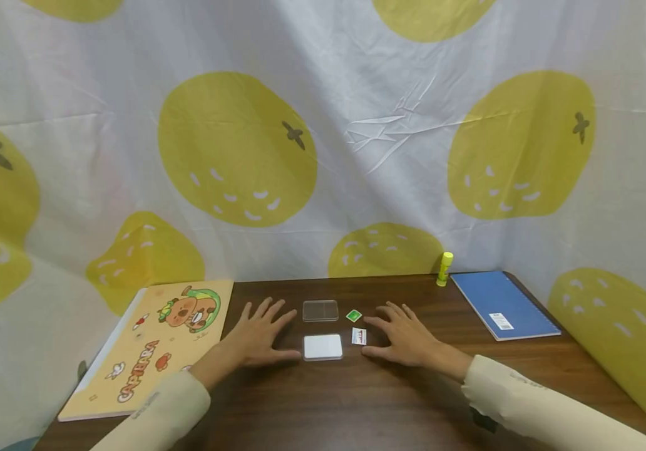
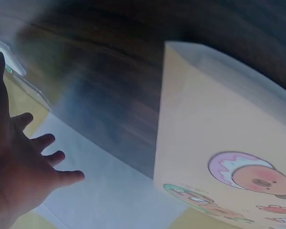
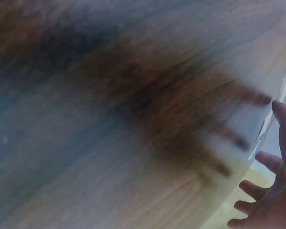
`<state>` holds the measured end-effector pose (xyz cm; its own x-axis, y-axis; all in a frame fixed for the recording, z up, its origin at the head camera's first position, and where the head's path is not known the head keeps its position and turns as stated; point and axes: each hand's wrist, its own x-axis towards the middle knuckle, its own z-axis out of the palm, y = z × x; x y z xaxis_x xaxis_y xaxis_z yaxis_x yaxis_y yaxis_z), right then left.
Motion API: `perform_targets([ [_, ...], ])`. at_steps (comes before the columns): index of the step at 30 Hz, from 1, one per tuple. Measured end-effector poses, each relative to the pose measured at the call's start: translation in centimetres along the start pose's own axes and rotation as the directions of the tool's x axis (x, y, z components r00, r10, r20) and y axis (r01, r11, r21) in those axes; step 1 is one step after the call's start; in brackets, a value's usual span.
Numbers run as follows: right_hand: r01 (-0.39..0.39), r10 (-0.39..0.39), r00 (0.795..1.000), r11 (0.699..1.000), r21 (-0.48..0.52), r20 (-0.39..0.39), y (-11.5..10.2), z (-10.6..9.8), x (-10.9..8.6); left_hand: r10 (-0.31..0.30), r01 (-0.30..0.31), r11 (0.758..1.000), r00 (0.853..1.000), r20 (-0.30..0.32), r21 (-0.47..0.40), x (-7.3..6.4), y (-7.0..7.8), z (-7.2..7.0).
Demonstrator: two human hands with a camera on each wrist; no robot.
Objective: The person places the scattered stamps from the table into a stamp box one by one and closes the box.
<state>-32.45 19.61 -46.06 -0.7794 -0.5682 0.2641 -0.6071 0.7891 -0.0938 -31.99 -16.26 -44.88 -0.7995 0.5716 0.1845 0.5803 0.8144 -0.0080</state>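
Observation:
Two bare hands rest low over the brown table, fingers spread and holding nothing. My left hand has its thumb tip close to a shallow clear case with white contents. Behind that case lies a clear, flat rectangular plastic piece, like a lid. My right hand is beside a small printed white square and a small green square. In the left wrist view the left hand shows its spread fingers. At the right wrist view's edge, the right hand is partly cut off.
A tan capybara-print book or pad lies on the left, partly behind the left forearm. A blue spiral notebook is on the right, with a yellow glue stick upright near it. Lemon-print cloth surrounds the table.

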Motion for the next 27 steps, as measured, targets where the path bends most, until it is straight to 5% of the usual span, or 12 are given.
perform_targets([
  [14, 0.225, -0.218, 0.973, 0.970, 0.092, -0.081, -0.5, 0.5, 1.1, 0.137, -0.133, 0.989, 0.988, 0.065, -0.065, 1.3, 2.3, 0.0],
  [27, 0.241, -0.238, 0.970, 0.967, 0.088, -0.044, -0.7, 0.6, 1.5, 0.197, -0.194, 0.975, 0.980, 0.023, -0.104, 2.1, 2.7, 0.4],
])
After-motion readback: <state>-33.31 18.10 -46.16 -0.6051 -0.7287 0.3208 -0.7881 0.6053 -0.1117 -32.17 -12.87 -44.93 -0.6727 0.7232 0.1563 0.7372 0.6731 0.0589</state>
